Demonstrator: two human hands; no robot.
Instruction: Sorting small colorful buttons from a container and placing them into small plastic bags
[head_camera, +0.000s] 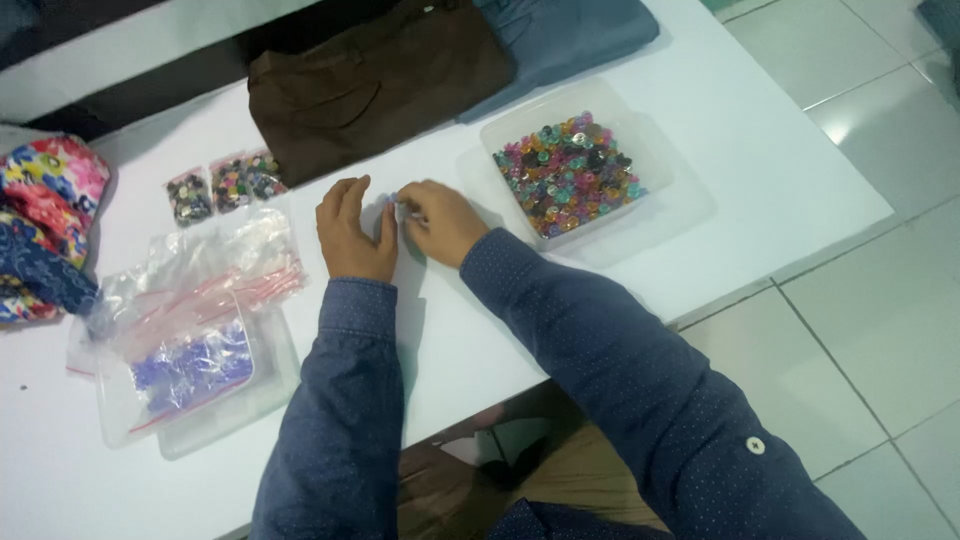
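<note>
Buttons (566, 176) fill the clear tray just right of the hands on the white worktop (740, 170). Right hand (440, 220) pinches something tiny, likely a button, at the fingertips; left hand (352, 232) rests flat beside it, fingers loose, steadying.

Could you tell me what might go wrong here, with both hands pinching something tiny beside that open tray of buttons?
The small piece pinched between the left hand and right hand could slip; it is too small to identify and might be hard to find again. The right sleeve lies close to the open tray of coloured buttons, so a careless sweep might scatter them. That tray sits towards the table edge, so spilled buttons could roll onto the floor.
</note>
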